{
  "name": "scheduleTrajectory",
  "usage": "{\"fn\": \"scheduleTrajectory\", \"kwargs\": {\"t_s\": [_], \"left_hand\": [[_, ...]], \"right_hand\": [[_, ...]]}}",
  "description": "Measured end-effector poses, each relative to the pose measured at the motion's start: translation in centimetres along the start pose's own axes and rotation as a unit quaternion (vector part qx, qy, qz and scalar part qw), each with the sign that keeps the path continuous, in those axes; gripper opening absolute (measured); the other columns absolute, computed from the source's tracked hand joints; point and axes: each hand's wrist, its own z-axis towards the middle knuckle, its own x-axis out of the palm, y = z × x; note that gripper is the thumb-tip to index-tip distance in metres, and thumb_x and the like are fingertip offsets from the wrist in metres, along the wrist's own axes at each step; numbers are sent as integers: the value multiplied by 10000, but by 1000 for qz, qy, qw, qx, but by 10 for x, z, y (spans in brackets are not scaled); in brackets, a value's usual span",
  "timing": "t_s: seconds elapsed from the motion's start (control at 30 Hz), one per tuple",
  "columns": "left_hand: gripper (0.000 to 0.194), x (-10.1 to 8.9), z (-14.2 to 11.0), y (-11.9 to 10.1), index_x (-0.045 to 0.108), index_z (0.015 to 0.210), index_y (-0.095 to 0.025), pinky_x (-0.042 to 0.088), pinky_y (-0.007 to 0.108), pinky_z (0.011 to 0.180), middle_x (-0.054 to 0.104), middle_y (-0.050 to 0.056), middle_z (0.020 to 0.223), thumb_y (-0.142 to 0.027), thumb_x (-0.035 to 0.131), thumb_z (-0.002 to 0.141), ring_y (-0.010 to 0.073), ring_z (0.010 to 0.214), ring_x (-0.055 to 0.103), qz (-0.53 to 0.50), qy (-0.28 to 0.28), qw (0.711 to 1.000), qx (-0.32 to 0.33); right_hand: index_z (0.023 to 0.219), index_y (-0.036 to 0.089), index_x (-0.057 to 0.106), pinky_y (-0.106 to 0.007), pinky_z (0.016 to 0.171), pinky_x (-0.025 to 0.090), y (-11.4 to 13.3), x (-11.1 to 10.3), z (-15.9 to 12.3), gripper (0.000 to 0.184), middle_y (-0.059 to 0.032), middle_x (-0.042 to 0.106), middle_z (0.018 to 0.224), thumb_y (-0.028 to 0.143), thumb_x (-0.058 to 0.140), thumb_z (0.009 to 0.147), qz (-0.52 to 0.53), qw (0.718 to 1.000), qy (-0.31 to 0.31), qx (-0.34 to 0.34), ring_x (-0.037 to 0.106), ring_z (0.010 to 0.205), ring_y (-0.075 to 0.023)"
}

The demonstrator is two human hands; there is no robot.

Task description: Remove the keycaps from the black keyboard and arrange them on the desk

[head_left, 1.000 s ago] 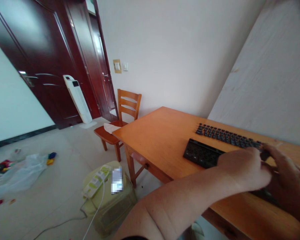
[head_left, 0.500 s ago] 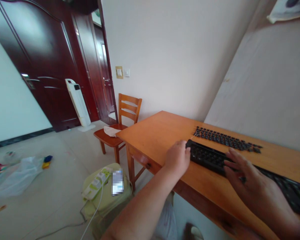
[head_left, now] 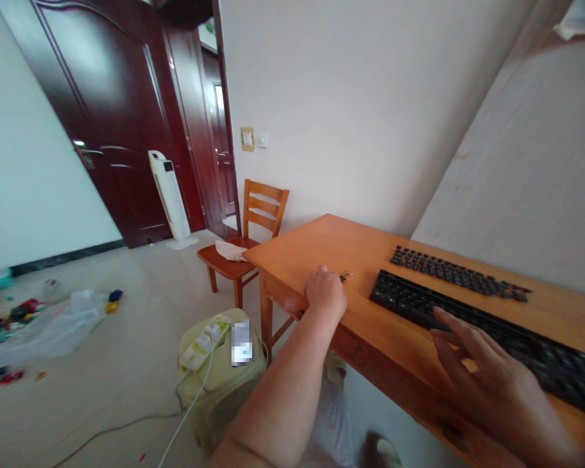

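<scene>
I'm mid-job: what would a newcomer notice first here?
Probably the black keyboard on the table, the right hand at its near side and keycaps in rows behind it. Next, the left hand near the table's front edge. Then the colourful clutter on the floor, far left.

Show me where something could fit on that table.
The orange wooden table is bare beyond the left hand, toward the white wall, left of the small black keycaps. Crowded on the right: keycaps, long black keyboard, right hand.
</scene>
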Motion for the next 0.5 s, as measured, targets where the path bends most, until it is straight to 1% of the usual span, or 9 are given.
{"fn": "scheduleTrajectory", "kwargs": {"t_s": [0.1, 0.23, 0.37, 0.43, 0.5], "left_hand": [[255, 3, 1, 0, 706, 985, -146, 463, 363, 841, 588, 129, 1012, -272, 501, 902, 245, 972, 566, 2, -5, 1000, -3], [249, 6, -2, 2, 704, 970, -147, 462, 370, 843, 582, 127, 1009, -263, 495, 899, 247, 971, 552, 0, -22, 1000, 4], [229, 4, -6, 2, 690, 952, -145, 443, 384, 864, 579, 127, 1011, -286, 522, 888, 255, 993, 532, -10, -36, 999, 10], [237, -2, -10, 0, 675, 944, -152, 432, 398, 863, 580, 124, 1018, -326, 525, 889, 266, 1002, 522, -21, -60, 998, 12], [265, -10, -19, -1, 651, 991, -174, 417, 410, 866, 582, 118, 1040, -374, 500, 904, 271, 1014, 512, -42, -103, 994, 23]], "right_hand": [[1397, 268, 472, -262, 623, 598, 0, 2, -1, 490, -81, 627, 1255, 427, 504, 934, 12, 1000, -2, 6, 703, 808, -185], [1399, 264, 473, -285, 662, 599, 3, 7, 1, 489, -81, 630, 1245, 413, 506, 934, 15, 1000, 0, -7, 699, 812, -192], [1375, 270, 493, -271, 672, 592, 11, 12, 4, 458, -69, 626, 1245, 410, 496, 940, 13, 1000, 11, -10, 696, 811, -179], [1370, 268, 494, -263, 661, 589, 16, 14, 6, 450, -73, 620, 1251, 409, 490, 943, 16, 1000, 15, -17, 693, 792, -170], [1370, 256, 493, -260, 637, 587, 22, 16, 6, 448, -90, 616, 1252, 404, 480, 947, 20, 999, 14, -30, 689, 776, -168]]}}
